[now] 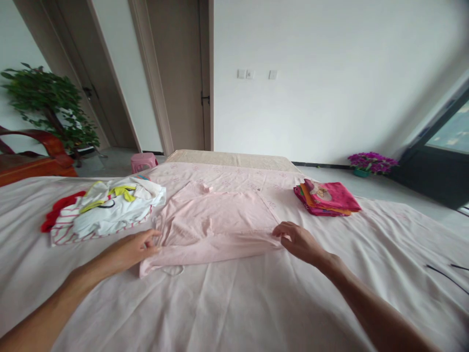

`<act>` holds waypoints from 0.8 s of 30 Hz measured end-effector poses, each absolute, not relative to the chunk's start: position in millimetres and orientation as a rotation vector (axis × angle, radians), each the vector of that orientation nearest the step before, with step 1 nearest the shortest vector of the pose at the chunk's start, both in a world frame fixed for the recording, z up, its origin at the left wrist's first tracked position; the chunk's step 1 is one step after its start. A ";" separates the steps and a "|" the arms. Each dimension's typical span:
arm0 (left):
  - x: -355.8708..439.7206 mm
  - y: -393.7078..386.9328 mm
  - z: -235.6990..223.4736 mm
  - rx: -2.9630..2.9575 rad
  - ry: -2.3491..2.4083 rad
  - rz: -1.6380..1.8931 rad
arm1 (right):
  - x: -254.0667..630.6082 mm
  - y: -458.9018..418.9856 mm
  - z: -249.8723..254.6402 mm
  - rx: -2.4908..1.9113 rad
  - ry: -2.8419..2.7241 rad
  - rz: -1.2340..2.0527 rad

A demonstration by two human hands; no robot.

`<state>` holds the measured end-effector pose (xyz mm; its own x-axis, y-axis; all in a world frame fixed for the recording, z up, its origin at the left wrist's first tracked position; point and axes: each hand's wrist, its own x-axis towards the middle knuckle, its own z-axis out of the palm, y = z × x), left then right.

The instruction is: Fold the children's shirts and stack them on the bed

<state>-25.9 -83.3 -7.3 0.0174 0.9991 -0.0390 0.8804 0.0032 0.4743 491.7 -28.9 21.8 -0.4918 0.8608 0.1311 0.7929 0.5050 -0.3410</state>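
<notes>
A pale pink shirt (234, 210) lies spread out in front of me, its collar toward the far left. Its near side is folded over into a long strip with a loose white loop below. At the left end of that strip my left hand (141, 247) has its fingers curled on the fabric. My right hand (298, 240) pinches the right end of the fold between thumb and fingers. Both fingertips are partly hidden against the cloth.
A loose heap of white, yellow and red clothes (113, 210) lies at left. Folded bright pink and orange clothes (328, 198) are stacked at right. Everything rests on a pale sheet (234, 313). Beyond stand a pink stool (143, 160) and purple flowers (372, 162).
</notes>
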 end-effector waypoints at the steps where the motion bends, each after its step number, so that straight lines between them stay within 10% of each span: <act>1: -20.2 -76.9 -4.7 1.937 1.970 0.455 | 489.4 -24.5 22.3 -1.405 -2.432 0.307; 24: 49.9 -75.2 -11.0 2.630 2.030 0.615 | 489.5 7.8 -18.2 -1.614 -2.329 -0.024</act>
<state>49.9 -75.2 -11.0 0.2229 0.8793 0.4209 0.9650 -0.2602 0.0326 489.5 7.8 -18.2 -0.3191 0.9118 0.2586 0.9168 0.3660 -0.1594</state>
